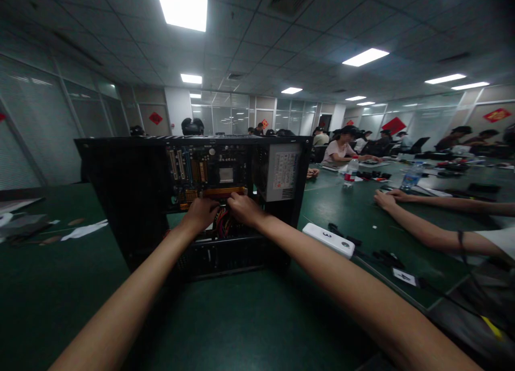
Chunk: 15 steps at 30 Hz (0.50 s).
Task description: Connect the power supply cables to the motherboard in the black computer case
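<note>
An open black computer case [132, 199] stands on the table in front of me. Inside it are a motherboard [235, 157], yellow-orange memory slots [223, 191] and, at upper right, a silver power supply [284, 170]. My left hand [200, 216] reaches in just below the slots, its fingers curled closed. My right hand [246, 208] is closed beside it at the slots' right end. Fingertips of both hands are partly hidden, so what they grip cannot be made out. A bundle of coloured cables [222, 223] hangs between and below the hands.
On the green table [322, 317], right of the case, lie a white power strip [328, 239] marked 3, black cables and a label [404, 277]. Further right are a co-worker's forearms [418, 215] and two bottles. Papers [85, 229] and a grey box lie left.
</note>
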Each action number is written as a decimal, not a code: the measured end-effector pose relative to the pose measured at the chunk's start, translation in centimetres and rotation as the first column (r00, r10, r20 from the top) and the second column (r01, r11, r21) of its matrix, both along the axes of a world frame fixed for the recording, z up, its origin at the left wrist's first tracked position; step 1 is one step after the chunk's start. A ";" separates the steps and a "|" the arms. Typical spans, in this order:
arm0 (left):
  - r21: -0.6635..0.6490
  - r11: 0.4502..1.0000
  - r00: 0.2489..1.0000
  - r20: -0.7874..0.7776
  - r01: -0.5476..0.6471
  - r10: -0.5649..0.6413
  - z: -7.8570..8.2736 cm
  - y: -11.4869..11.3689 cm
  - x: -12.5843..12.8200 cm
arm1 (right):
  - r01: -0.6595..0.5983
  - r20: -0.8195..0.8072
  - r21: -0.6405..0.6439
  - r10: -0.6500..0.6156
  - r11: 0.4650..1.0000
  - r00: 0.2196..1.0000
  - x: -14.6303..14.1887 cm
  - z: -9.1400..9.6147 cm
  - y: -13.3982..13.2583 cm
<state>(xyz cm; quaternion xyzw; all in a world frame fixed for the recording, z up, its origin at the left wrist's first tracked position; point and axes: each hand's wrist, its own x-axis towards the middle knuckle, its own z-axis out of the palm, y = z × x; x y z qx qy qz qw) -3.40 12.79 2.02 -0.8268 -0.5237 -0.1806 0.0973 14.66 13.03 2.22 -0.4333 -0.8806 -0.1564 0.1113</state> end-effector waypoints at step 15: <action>-0.023 1.000 0.999 0.036 -0.005 0.006 -0.7 1.2 -0.3 | -0.001 -0.199 -0.179 -0.035 0.984 0.979 0.9 0.0 -0.6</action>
